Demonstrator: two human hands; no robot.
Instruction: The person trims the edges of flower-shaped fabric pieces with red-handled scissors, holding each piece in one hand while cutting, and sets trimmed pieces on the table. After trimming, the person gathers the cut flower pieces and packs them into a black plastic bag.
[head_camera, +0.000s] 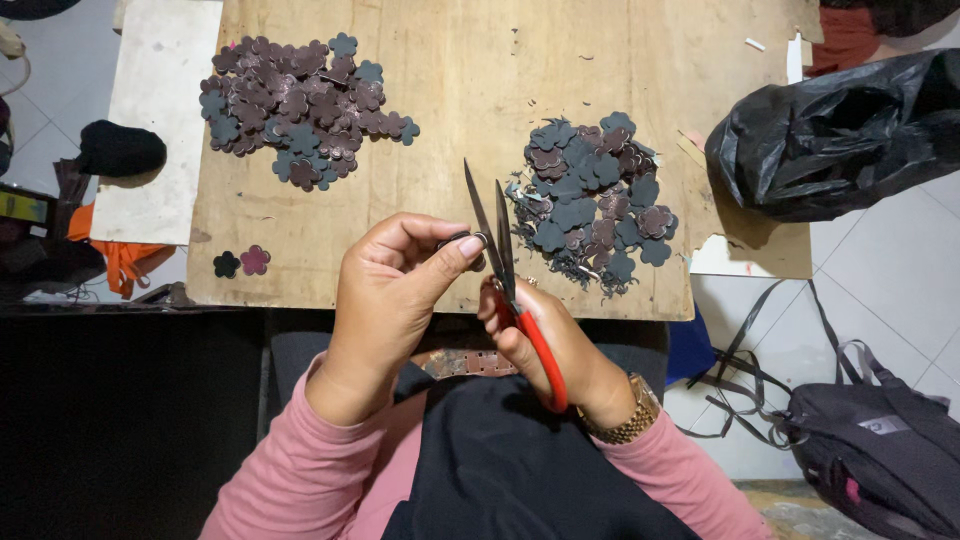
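My left hand (385, 300) pinches a small flower piece (468, 240) | my right hand (550, 345) grips red-handled scissors (505, 270), blades apart, pointing away, just right of the piece.

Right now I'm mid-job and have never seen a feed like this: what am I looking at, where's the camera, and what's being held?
There is one picture, from a camera on a person's head, looking down at their own two bare hands; no machine. The right hand holds red-handled scissors, blades open and pointing up. The left hand pinches a small dark piece against the blades. On the wooden board lie two heaps of flower-shaped cutouts: a left pile, and a right pile with trimmings around it. Two loose flowers sit near the board's edge. A black plastic bag lies to the right.
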